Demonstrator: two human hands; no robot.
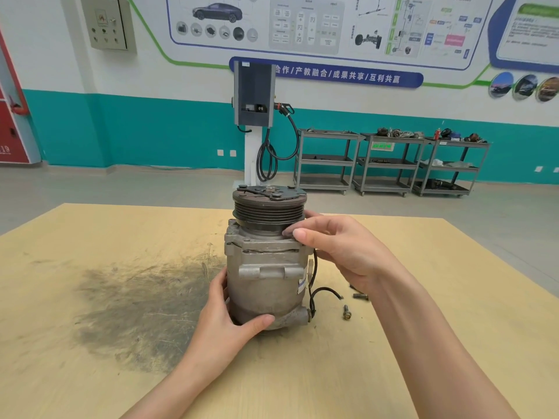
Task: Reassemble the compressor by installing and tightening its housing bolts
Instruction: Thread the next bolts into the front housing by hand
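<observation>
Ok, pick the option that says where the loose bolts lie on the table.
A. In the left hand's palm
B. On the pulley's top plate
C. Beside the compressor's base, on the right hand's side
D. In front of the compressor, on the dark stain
C: two loose bolts lie on the table beside the compressor, under the right forearm, near its black wire.

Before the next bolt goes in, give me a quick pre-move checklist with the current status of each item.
1. Compressor upright on the table: ok.
2. Left hand grips the lower body, steadying it: ok.
3. Right hand at the housing flange under the pulley: ok.
4. Bolt in the right fingertips: cannot tell.
5. Spare bolts lying right of the compressor, near the right hand: ok.
6. Black wire clear of the bolt holes: cannot tell.
</observation>
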